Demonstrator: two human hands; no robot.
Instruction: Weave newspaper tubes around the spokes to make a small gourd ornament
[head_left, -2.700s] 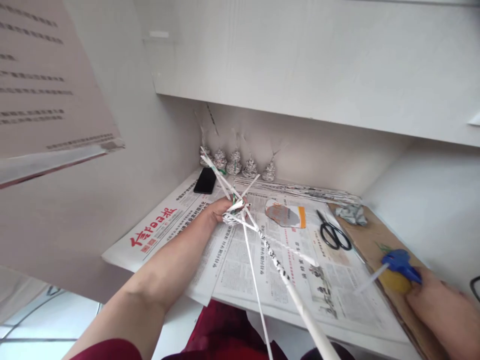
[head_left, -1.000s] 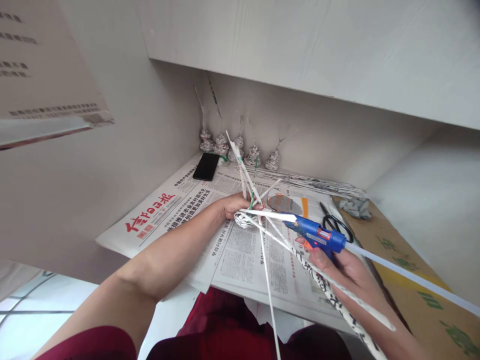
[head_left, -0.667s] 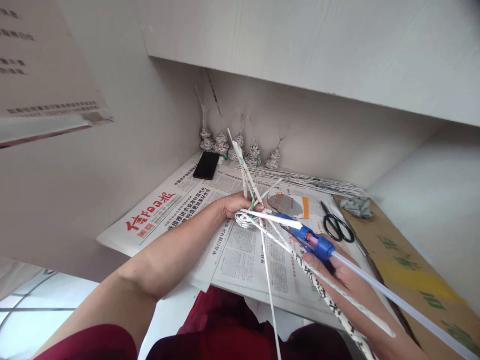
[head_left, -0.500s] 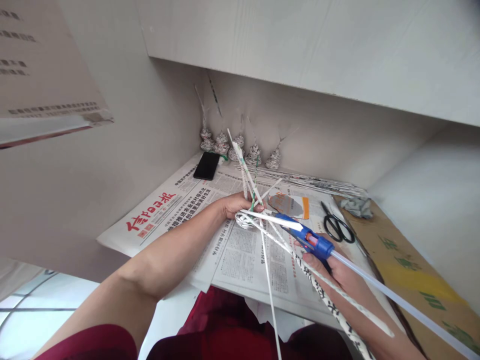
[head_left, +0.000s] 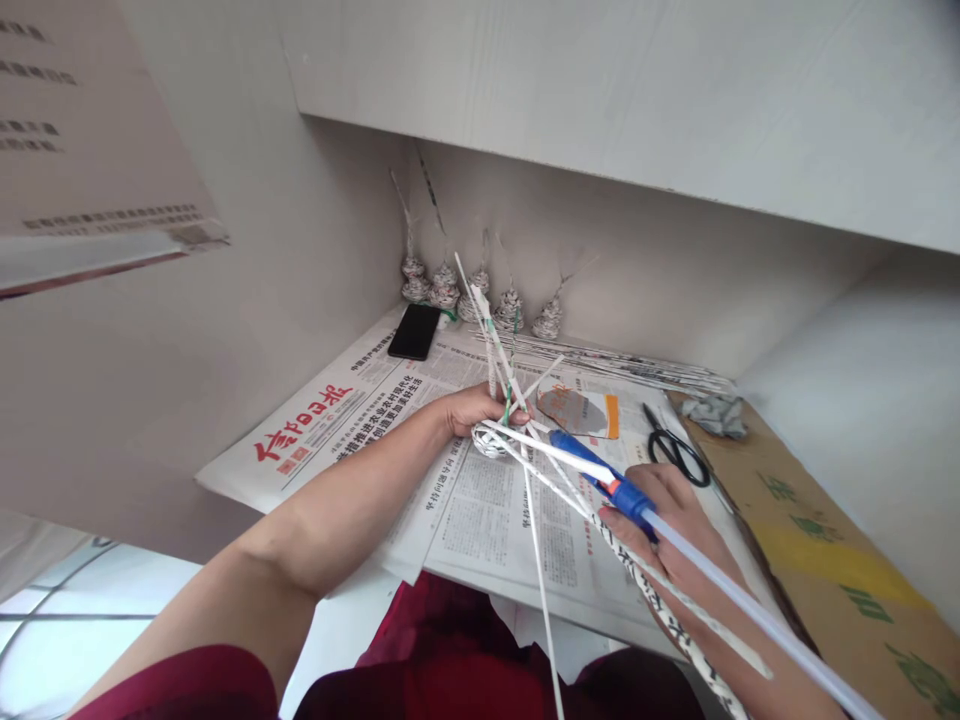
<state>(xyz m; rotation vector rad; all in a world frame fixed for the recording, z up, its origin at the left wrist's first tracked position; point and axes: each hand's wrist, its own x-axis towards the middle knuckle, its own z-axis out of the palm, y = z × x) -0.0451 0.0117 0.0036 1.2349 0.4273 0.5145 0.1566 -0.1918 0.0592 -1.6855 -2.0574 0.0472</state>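
My left hand [head_left: 480,408] is closed on a small woven paper piece [head_left: 491,441], made of rolled newspaper strips. Several paper strips [head_left: 541,580] stick out from it in different directions, some white, some printed, one green. In my right hand [head_left: 667,520] is a blue glue gun [head_left: 626,495], its nozzle pointing left toward the weave. A long translucent glue stick [head_left: 757,605] runs out of the gun's rear. Strips cross in front of the gun, so whether its tip touches the paper is hard to see.
Several woven paper gourd shapes [head_left: 547,318] stand along the back wall. A black phone [head_left: 414,332] lies on newspaper [head_left: 360,420]. Long paper rods [head_left: 637,365] lie behind. Black scissors [head_left: 675,455], crumpled grey material [head_left: 712,412] and cardboard [head_left: 810,545] are to the right.
The glue gun has turned and shifted slightly to the right in my right hand, whose back now faces up more. My left hand and the weave stay nearly still.
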